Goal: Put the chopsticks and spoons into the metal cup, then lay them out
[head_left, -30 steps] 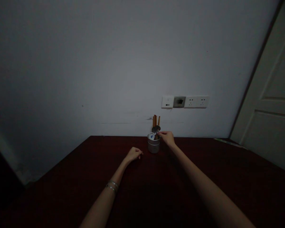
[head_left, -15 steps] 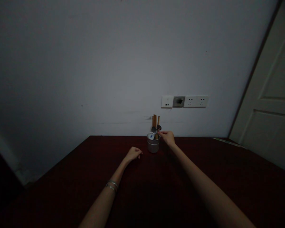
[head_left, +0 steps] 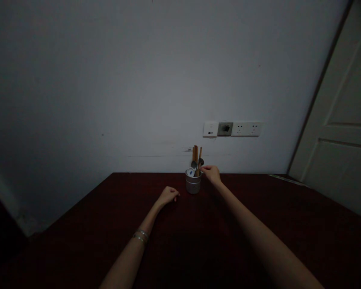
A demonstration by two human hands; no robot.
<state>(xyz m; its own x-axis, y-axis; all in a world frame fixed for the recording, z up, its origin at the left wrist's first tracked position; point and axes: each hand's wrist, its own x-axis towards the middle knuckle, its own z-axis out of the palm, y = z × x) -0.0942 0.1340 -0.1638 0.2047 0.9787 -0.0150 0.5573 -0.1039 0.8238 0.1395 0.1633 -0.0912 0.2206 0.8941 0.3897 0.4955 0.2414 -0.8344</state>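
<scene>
A metal holder (head_left: 193, 186) stands upright on the dark red table (head_left: 195, 228) near the wall. In it are several wooden chopsticks (head_left: 195, 153), dark metal spoons (head_left: 194, 164) and a white spoon with a blue mark (head_left: 190, 172). My right hand (head_left: 212, 174) is at the holder's right rim, fingertips pinched by the utensils; what they grip is too small to make out. Left of the holder, my left hand (head_left: 168, 195) rests on the table with its fingers curled together, apart from the holder.
Behind the table is a pale wall (head_left: 156, 88) with sockets and switches (head_left: 231, 129). A door (head_left: 343, 132) stands at the right. A thin flat strip (head_left: 285, 180) lies at the table's back right edge.
The whole view has shifted very slightly. Both hands keep the same places beside the holder, and the utensils look unmoved.
</scene>
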